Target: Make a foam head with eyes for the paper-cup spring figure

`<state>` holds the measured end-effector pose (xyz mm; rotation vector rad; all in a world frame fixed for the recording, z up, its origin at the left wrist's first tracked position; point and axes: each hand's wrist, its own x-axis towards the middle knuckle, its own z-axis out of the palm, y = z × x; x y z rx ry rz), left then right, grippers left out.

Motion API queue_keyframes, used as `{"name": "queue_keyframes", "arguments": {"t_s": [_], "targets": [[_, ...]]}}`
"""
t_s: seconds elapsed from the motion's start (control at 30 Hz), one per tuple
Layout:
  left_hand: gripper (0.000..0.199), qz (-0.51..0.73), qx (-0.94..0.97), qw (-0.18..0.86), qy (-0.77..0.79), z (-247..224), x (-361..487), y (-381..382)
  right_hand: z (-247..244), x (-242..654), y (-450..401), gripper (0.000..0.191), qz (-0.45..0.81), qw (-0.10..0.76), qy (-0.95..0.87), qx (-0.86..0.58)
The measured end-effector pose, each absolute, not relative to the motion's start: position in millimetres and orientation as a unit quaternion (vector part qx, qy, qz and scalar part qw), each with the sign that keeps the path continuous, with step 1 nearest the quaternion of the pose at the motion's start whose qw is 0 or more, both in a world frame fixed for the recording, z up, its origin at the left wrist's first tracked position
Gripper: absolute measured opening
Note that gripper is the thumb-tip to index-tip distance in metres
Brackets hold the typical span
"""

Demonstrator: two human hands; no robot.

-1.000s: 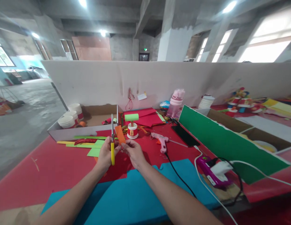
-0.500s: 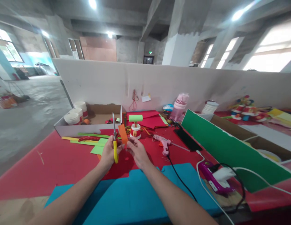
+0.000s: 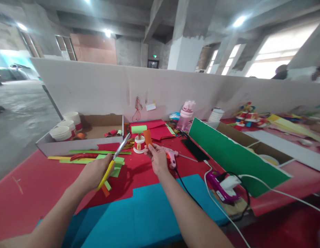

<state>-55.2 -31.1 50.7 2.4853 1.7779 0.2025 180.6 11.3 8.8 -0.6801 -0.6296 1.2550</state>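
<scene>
My left hand (image 3: 97,169) is closed around yellow-handled scissors (image 3: 108,174), whose silver blades point up and away to the right. Between the fingers of my right hand (image 3: 158,158) is a small orange paper strip (image 3: 147,137), held upright. Just behind the strip stands a red and white paper cup (image 3: 139,144) topped by a light green paper roll (image 3: 138,129). Green paper pieces (image 3: 116,171) lie beside my left hand. A pink glue gun (image 3: 172,159) rests right behind my right hand, partly hidden by it.
At the back left, a cardboard box (image 3: 108,124) holds white paper cups (image 3: 61,132) and small rolls. Rightward are a black phone (image 3: 194,150), a pink bottle (image 3: 186,115), a green-sided box (image 3: 227,155) and a purple power strip (image 3: 223,191) with cables. Blue sheets (image 3: 118,220) cover the front edge.
My hands have moved apart: the left took the scissors left and lower, the right kept the orange strip. The scissors have tilted to the right. The view has turned rightward.
</scene>
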Motion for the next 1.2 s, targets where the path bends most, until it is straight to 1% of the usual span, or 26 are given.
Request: {"name": "queue_keyframes", "arguments": {"t_s": [0.17, 0.37, 0.57, 0.63, 0.77, 0.83, 1.03, 1.2], "targets": [[0.028, -0.004, 0.823, 0.016, 0.568, 56, -52, -37, 6, 171, 7, 0.028, 0.562, 0.689, -0.321, -0.326], [0.027, -0.012, 0.832, 0.023, 0.554, 57, -44, -41, 6, 170, 6, 0.027, 0.551, 0.683, -0.342, -0.337], [0.026, -0.035, 0.823, 0.012, 0.567, 60, -36, -43, 3, 169, 4, 0.026, 0.547, 0.653, -0.403, -0.334], [0.027, -0.034, 0.823, 0.008, 0.566, 59, -36, -43, 3, 169, 4, 0.025, 0.541, 0.655, -0.407, -0.336], [0.025, -0.021, 0.826, 0.004, 0.563, 57, -40, -42, 7, 173, 4, 0.023, 0.516, 0.696, -0.366, -0.339], [0.025, -0.022, 0.825, -0.002, 0.565, 56, -42, -41, 8, 174, 4, 0.023, 0.516, 0.702, -0.357, -0.336], [0.029, -0.028, 0.822, -0.009, 0.568, 55, -41, -40, 3, 171, 3, 0.022, 0.54, 0.66, -0.405, -0.33], [0.027, -0.02, 0.824, 0.001, 0.566, 53, -40, -40, 1, 168, 2, 0.022, 0.544, 0.639, -0.428, -0.336]]}}
